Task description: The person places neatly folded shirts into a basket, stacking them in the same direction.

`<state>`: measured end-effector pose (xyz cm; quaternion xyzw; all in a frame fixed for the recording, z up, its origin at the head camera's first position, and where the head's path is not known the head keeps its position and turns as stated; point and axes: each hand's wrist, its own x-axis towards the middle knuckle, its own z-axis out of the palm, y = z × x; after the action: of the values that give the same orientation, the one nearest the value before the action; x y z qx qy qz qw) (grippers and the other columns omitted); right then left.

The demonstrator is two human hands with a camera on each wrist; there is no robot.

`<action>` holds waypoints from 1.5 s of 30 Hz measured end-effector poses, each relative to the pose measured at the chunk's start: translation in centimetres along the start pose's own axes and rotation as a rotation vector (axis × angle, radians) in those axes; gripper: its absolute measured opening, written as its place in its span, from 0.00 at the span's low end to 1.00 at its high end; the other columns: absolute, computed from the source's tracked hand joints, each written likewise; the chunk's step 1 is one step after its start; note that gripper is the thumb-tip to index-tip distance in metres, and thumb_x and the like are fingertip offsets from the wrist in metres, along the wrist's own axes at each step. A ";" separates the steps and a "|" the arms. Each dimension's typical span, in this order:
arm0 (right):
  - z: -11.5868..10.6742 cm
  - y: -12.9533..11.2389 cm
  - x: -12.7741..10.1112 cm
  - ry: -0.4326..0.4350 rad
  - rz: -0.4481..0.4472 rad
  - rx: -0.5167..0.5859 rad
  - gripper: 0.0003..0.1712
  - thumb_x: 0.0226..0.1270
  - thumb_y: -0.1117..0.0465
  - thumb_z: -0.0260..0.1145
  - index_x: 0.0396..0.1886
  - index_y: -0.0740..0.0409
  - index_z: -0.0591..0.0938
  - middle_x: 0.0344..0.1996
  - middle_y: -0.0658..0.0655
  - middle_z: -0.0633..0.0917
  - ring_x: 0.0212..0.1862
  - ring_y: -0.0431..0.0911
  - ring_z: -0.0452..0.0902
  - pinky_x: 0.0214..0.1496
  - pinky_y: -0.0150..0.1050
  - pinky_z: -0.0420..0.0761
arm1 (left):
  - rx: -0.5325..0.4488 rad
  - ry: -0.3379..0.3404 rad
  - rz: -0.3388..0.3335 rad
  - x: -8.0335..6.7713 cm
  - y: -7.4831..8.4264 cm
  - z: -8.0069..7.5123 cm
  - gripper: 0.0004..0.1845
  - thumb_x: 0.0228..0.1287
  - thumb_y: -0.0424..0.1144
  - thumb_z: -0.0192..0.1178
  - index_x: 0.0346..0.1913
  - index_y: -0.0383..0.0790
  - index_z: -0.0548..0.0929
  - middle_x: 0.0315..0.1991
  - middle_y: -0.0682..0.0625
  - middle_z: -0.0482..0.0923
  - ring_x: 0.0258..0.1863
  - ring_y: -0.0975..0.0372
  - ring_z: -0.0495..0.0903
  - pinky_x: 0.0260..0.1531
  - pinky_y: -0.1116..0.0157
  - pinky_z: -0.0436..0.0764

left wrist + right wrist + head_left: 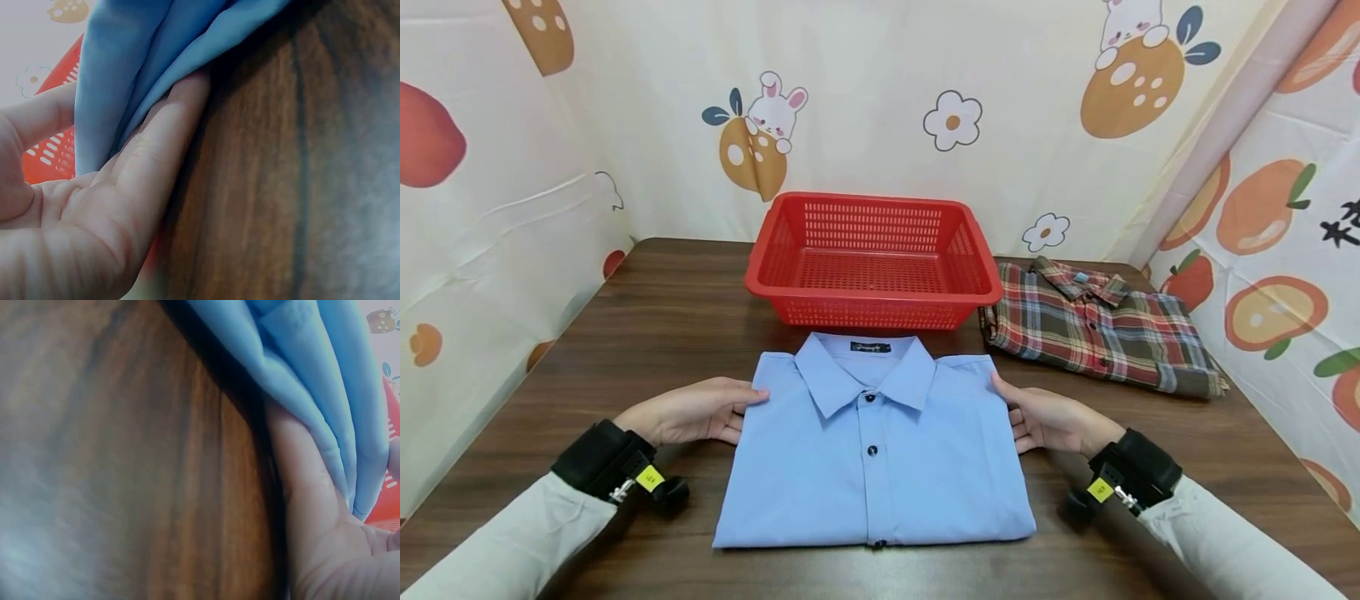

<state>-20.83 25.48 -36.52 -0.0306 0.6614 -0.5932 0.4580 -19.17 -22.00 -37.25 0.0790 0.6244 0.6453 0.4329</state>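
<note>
Head view: the folded blue shirt (pixel 874 450) lies flat on the desk (pixel 647 317), collar toward the red basket (pixel 874 260), long axis running from the person toward that basket. The left hand (pixel 688 411) holds the shirt's left edge near the shoulder, thumb on top; the right hand (pixel 1051 419) holds the opposite edge in the same way. Both hands are equally near, one per side. A folded plaid shirt (pixel 1097 333) lies to the right of the basket

Left wrist view: the fingers (pixel 164 139) lie straight under the blue fabric layers, thumb above, a flat pinch on the shirt's edge

Right wrist view: the fingers (pixel 307 481) lie extended beneath the stacked blue folds; the thumb is barely in view, so how firmly it holds cannot be told
</note>
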 end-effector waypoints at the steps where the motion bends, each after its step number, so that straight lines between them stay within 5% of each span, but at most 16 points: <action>1: 0.1 0.1 -0.1 -0.006 0.001 0.002 0.35 0.74 0.34 0.37 0.56 0.58 0.69 0.40 0.51 0.87 0.42 0.42 0.85 0.45 0.37 0.85 | -0.002 -0.003 -0.001 -0.1 -0.1 0.1 0.20 0.76 0.44 0.45 0.60 0.31 0.64 0.45 0.51 0.83 0.45 0.62 0.84 0.49 0.60 0.84; 9: 0.4 0.8 -1.2 -0.103 -0.038 -0.002 0.32 0.77 0.38 0.34 0.58 0.58 0.66 0.44 0.51 0.86 0.46 0.44 0.84 0.48 0.40 0.85 | -0.003 -0.024 -0.006 -0.5 -0.4 0.8 0.24 0.76 0.44 0.45 0.63 0.30 0.58 0.46 0.51 0.82 0.45 0.59 0.85 0.49 0.58 0.84; 13: 0.9 1.0 -1.9 -0.083 -0.065 -0.005 0.36 0.79 0.44 0.38 0.72 0.65 0.47 0.48 0.49 0.83 0.49 0.42 0.82 0.51 0.41 0.84 | -0.018 -0.035 -0.008 -0.8 -0.5 1.0 0.29 0.76 0.43 0.46 0.67 0.28 0.51 0.47 0.51 0.81 0.46 0.59 0.85 0.49 0.58 0.84; 17: 1.9 1.1 -2.0 0.024 -0.078 -0.028 0.48 0.76 0.51 0.50 0.75 0.64 0.29 0.50 0.48 0.83 0.50 0.41 0.82 0.51 0.41 0.83 | 0.016 -0.001 0.017 -1.1 -0.6 1.2 0.29 0.74 0.41 0.50 0.67 0.28 0.53 0.46 0.51 0.84 0.44 0.61 0.86 0.47 0.59 0.85; 22: 2.9 0.9 -2.0 0.164 -0.100 -0.070 0.52 0.71 0.56 0.59 0.76 0.64 0.32 0.50 0.50 0.84 0.48 0.39 0.82 0.50 0.42 0.84 | 0.084 0.062 0.064 -1.4 -0.6 1.6 0.26 0.71 0.39 0.53 0.64 0.28 0.59 0.42 0.52 0.86 0.42 0.61 0.87 0.46 0.60 0.85; 29: 3.8 0.3 -3.4 0.189 -0.157 -0.093 0.52 0.70 0.58 0.60 0.76 0.65 0.34 0.43 0.47 0.88 0.44 0.39 0.85 0.46 0.40 0.85 | 0.143 0.082 0.100 -2.9 0.1 2.7 0.28 0.71 0.39 0.54 0.65 0.26 0.58 0.40 0.52 0.86 0.40 0.61 0.87 0.43 0.60 0.86; 39: 5.1 -3.4 -6.9 0.183 -0.221 -0.130 0.47 0.72 0.60 0.57 0.77 0.61 0.38 0.44 0.46 0.88 0.45 0.37 0.85 0.48 0.36 0.84 | 0.205 0.116 0.165 -6.7 4.1 4.0 0.28 0.70 0.35 0.55 0.66 0.29 0.57 0.38 0.51 0.87 0.38 0.59 0.87 0.40 0.59 0.86; 45: 5.3 -7.9 -7.2 0.321 -0.255 -0.158 0.45 0.70 0.58 0.60 0.78 0.53 0.46 0.40 0.40 0.87 0.38 0.34 0.83 0.45 0.32 0.83 | 0.346 0.295 0.192 -8.0 9.2 3.1 0.29 0.70 0.38 0.55 0.69 0.35 0.57 0.40 0.52 0.87 0.37 0.58 0.87 0.39 0.59 0.86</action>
<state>-17.23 23.34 -25.33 -0.0548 0.7610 -0.5899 0.2642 -16.53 -23.50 -25.04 0.1158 0.7717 0.5716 0.2537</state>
